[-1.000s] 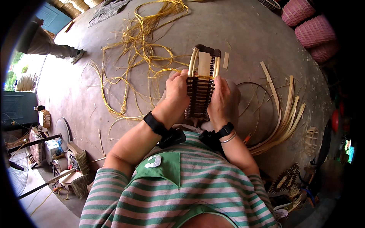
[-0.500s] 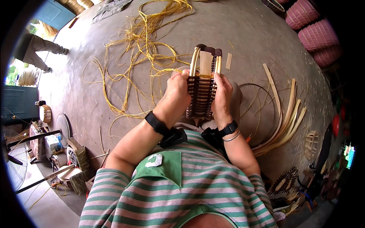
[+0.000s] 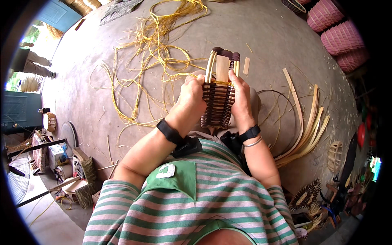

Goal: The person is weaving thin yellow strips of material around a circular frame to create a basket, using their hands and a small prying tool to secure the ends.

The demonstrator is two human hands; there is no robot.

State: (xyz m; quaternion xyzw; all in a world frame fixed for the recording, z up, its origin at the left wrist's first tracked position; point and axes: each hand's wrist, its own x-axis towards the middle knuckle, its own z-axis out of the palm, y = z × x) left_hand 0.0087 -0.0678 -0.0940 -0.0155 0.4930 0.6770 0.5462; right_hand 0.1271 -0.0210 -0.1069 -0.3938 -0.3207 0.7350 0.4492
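Note:
Between my hands is a narrow wickerwork piece (image 3: pixel 218 104), dark brown with pale rods along its sides and a brown-wrapped far end. A flat light wood strip (image 3: pixel 222 69) stands out of its middle, its lower end passing under the weave. My left hand (image 3: pixel 192 97) is closed round the left edge, with yellow cord (image 3: pixel 183 75) at its thumb and across the weave's upper row. Along the right edge, my right hand (image 3: pixel 241 98) grips with its thumb pointing up; its fingers are mostly hidden behind the piece.
Loose loops of yellow cord (image 3: pixel 141 81) spread over the concrete floor (image 3: pixel 228 24) ahead and left. Long pale splints (image 3: pixel 314 122) lie right, near a short wood slip (image 3: pixel 246 65). Pink baskets (image 3: pixel 341 38) stand far right. A fan (image 3: pixel 18 173) is at left; a person (image 3: pixel 36 65) is by the doorway.
My right hand has shifted up along the right edge, and its thumb now points higher. The left hand keeps its hold. By the doorway, the person has moved left.

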